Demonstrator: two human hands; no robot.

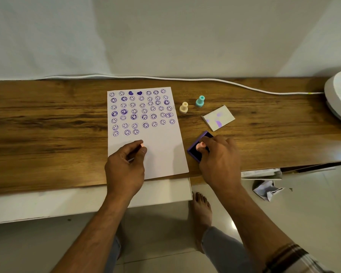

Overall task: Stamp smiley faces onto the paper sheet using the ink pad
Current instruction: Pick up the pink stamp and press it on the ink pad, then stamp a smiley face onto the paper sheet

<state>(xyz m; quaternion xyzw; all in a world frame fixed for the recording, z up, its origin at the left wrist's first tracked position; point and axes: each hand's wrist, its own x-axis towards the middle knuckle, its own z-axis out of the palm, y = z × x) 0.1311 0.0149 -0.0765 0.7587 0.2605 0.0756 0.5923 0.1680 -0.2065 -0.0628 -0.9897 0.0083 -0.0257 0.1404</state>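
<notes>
— Wood-grain brown, that table (pixel 47 125); what lies on it?
— One white sheet (pixel 161 152), flat, with rows of purple smileys (pixel 134 117) and two hearts over its upper part; its lower part is bare.
— And the hands?
— Left hand (pixel 126 164) rests on the sheet's lower left, fingers pinched on a small pink stamp (pixel 142 145). Right hand (pixel 219 156) grips another pink stamp (pixel 198 147), pressed into the purple ink pad (pixel 195 152) just right of the sheet.
— Anything else?
— Cream stamp (pixel 183 107) and teal stamp (pixel 200 101) stand upright farther back, beside an ink-smudged white lid (pixel 218 117). A white cable (pixel 165 77) runs along the pale wall (pixel 165 32).
</notes>
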